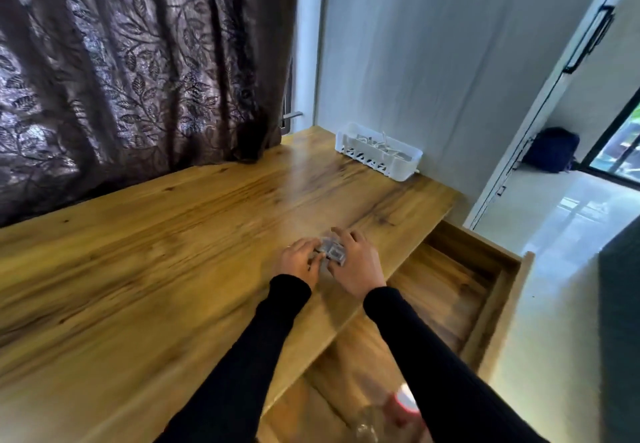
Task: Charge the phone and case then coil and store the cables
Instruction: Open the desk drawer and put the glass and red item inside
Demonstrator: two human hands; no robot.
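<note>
Head view, motion blur over the near field. I see both hands together near the right edge of the wooden tabletop [145, 269], sleeves black to the wrists.

Left hand [298, 262]: fingers curled toward a small clear, greyish object [331, 252] held between the two hands. Right hand [356, 264]: fingers wrapped over the far and right sides of the same object, thumb on the near side. Both hands grip it; it sits just above or on the tabletop, I cannot tell which. I cannot tell what the object is; it may be a small transparent case or a bundled cable, but the blur hides detail.

White slotted basket [408, 165] stands at the far right corner of the tabletop, against the wall, well apart from the hands. Pale cables [379, 142] lie inside it, loosely tangled.

Drawer [495, 307] below the tabletop edge is pulled open on the right; its wooden bottom shows.

Patterned dark curtain [138, 61] hangs along the far left side, its hem touching the tabletop. Dark blue bag [552, 149] sits on the floor by the doorway at right.
</note>
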